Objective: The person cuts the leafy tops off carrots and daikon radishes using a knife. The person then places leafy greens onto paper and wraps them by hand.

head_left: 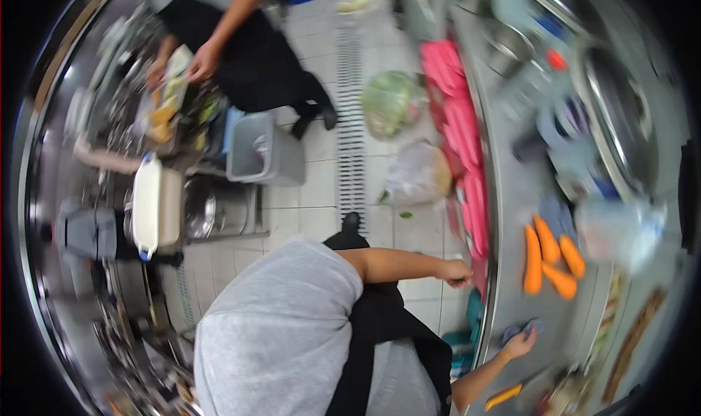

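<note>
My left hand is closed just off the counter's front edge, with a small dark thing partly showing at its fingers, too blurred to name. Lower down, my right hand is over the steel counter, its fingers closed on a crumpled grey-blue cloth. Several orange carrots lie on the counter beyond my hands. Near my right hand is a yellow-handled tool.
Pink bags hang along the counter edge. Filled plastic bags sit on the floor beside a drain grate. A co-worker handles food across the aisle near a grey bin. A clear bag lies past the carrots.
</note>
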Demonstrator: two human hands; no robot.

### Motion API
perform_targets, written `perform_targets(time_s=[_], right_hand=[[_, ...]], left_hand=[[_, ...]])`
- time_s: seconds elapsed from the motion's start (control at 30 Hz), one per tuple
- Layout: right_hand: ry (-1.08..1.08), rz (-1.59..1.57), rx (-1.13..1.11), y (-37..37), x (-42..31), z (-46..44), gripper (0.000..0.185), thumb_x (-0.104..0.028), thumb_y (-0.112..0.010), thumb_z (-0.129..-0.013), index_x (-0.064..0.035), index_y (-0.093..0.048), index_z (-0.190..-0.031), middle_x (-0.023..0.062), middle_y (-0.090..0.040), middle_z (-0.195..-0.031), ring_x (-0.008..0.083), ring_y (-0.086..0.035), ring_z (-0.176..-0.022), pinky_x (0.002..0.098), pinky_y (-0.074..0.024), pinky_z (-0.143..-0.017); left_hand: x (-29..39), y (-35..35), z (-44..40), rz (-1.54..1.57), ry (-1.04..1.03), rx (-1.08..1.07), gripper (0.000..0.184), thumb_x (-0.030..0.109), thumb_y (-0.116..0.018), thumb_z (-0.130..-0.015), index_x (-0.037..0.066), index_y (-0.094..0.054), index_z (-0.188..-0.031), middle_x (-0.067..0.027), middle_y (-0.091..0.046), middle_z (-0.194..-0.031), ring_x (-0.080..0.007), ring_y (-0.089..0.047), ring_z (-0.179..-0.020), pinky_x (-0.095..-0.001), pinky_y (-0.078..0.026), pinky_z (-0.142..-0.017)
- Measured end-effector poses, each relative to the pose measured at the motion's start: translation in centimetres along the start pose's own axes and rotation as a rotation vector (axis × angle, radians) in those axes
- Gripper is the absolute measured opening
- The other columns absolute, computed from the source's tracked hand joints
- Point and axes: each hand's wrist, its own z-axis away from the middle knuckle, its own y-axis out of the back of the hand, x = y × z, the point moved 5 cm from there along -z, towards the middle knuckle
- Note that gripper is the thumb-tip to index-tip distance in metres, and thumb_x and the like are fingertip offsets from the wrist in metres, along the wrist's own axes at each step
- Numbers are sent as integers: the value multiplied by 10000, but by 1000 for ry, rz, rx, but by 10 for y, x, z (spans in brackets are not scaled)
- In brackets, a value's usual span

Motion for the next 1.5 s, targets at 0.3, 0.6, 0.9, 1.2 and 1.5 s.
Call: perform_targets(time_s=[0.3,0.6,0.9,1.2,1.5], right_hand=[[246,-749,-822,-171,-386,195,407,105,-443,-652,13,-663,-982,153,-640,-1030,268,-588,-1011,356,-413,-953],[-251,-935,-1132,-232,-534,186,404,78,-428,-727,51,-603,-1091,106,-606,-1056,167,-578,-924,281,-454,-835],[1070,-751,-940,-231,-742,297,391,-8,-536,-662,-30,-627,-1042,168,-624,-1000,334,-559,-1006,401,-418,-935],[-96,-403,-985,-211,-425,185,344,-219,-650,-701,-89,-681,-1017,148,-674,-970,213,-648,-846,319,-500,-786],[-785,98,260,-3,-99,73,391,-282,-573,-817,-3,-633,-1084,157,-672,-922,243,-644,-845,349,-489,-738]], left_hand=[[-71,325,234,214,-289,893,192,209,-539,-845,63,-657,-803,-61,-582,-635,-170,-564,-495,-315,-480,-443],[-94,533,519,555,-221,1555,787,537,-549,-839,96,-247,-1417,-216,-425,-1337,-409,-577,-1019,-475,-549,-716],[34,347,471,691,-845,669,758,688,-339,-865,79,-456,-1300,-148,-435,-1340,-283,-446,-1226,-405,-460,-828],[108,406,596,-474,-965,1457,237,200,-574,-909,16,-611,-1053,-62,-624,-964,-128,-551,-861,-265,-438,-777],[-5,420,484,-730,-497,1305,237,218,-620,-866,-8,-622,-935,-110,-630,-848,-179,-577,-775,-309,-457,-670]])
